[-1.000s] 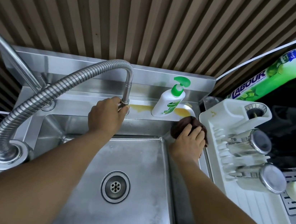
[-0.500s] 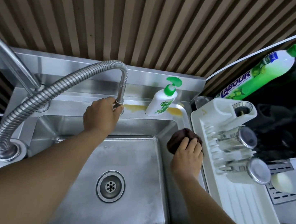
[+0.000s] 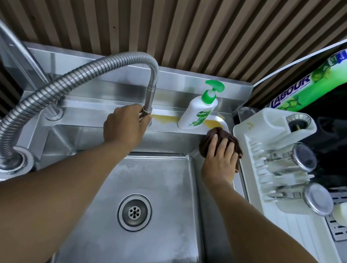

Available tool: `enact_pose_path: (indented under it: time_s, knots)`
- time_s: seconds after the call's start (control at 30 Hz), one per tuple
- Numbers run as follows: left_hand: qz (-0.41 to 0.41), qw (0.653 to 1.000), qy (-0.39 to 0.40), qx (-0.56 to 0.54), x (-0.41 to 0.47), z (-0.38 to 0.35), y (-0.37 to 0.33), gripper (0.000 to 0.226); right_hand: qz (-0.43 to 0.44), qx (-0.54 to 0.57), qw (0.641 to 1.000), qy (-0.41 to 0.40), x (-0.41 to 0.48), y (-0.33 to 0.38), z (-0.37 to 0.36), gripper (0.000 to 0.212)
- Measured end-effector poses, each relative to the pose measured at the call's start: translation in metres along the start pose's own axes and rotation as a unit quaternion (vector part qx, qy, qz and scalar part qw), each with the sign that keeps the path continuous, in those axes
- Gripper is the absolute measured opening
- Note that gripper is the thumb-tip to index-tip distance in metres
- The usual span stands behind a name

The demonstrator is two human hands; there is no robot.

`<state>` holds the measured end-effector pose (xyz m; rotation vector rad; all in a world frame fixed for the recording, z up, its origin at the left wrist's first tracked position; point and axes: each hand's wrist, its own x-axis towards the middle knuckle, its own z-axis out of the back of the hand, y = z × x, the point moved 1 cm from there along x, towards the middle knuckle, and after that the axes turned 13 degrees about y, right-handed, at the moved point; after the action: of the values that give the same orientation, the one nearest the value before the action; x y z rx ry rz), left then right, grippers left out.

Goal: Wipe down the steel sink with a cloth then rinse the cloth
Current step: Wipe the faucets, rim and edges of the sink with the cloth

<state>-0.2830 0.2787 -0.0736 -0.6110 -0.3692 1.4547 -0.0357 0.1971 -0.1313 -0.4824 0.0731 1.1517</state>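
wiping at the sink's back right corner

the left hand (image 3: pixel 125 125) is curling its fingers round the tip of the ribbed steel faucet hose (image 3: pixel 150 97), pinching the nozzle over the back ledge; no water is showing from it. the square stainless steel sink (image 3: pixel 159 195) is lying below. further right, past the white pump bottle with the green top (image 3: pixel 199 112), the dark brown cloth (image 3: pixel 213 134) is sitting bunched on the sink's back right corner, just beside the white plastic dish rack (image 3: pixel 243 131). the right hand (image 3: pixel 220 157) is pressing down on it, fingers (image 3: pixel 221 143) straight and slightly spread, cloth showing beyond the fingertips. the wiping step is seemingly in hand; the next move is likely calling for a firm sweep leftward along the ledge, toward the yellowish stain (image 3: pixel 165 119).
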Motion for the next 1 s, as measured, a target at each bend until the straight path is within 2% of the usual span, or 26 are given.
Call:
enact_pose_path:
  time_s: [0.17, 0.27, 0.37, 0.47, 0.53, 0.77, 0.8, 0.9, 1.0]
  knots:
    - [0.0, 1.0, 0.001, -0.003, 0.001, -0.001, 0.002, 0.027, 0.091, -0.097, 0.99, 0.038, -0.037, -0.017, -0.014, 0.064]
    - [-0.002, 1.0, 0.001, -0.007, 0.002, -0.002, 0.003, 0.026, 0.125, -0.276, 0.949, 0.086, -0.057, -0.019, -0.011, 0.064]
    - [0.007, 1.0, 0.001, 0.001, 0.005, -0.004, 0.005, 0.027, 0.117, -0.355, 0.924, 0.082, -0.039, -0.01, 0.002, 0.065]
    - [0.01, 1.0, -0.005, 0.008, 0.006, -0.006, 0.005, 0.029, 0.112, -0.384, 0.912, 0.085, -0.018, -0.003, 0.009, 0.065]
    - [0.006, 1.0, -0.008, 0.012, 0.005, -0.006, 0.004, 0.03, 0.14, -0.397, 0.902, 0.098, -0.021, -0.005, 0.004, 0.066]
    - [0.013, 1.0, -0.006, 0.004, 0.002, -0.002, 0.0, 0.029, 0.218, -0.448, 0.846, 0.188, -0.09, -0.036, -0.03, 0.065]
    - [0.016, 1.0, -0.007, 0.006, 0.002, -0.002, 0.001, 0.029, 0.215, -0.45, 0.847, 0.184, -0.081, -0.034, -0.027, 0.066]
    - [0.013, 1.0, -0.006, 0.013, 0.002, -0.003, 0.002, 0.029, 0.156, -0.42, 0.882, 0.146, -0.047, -0.02, -0.01, 0.07]
    - [0.009, 1.0, -0.011, 0.012, 0.003, -0.004, 0.003, 0.029, 0.169, -0.437, 0.873, 0.136, -0.034, -0.012, -0.005, 0.067]
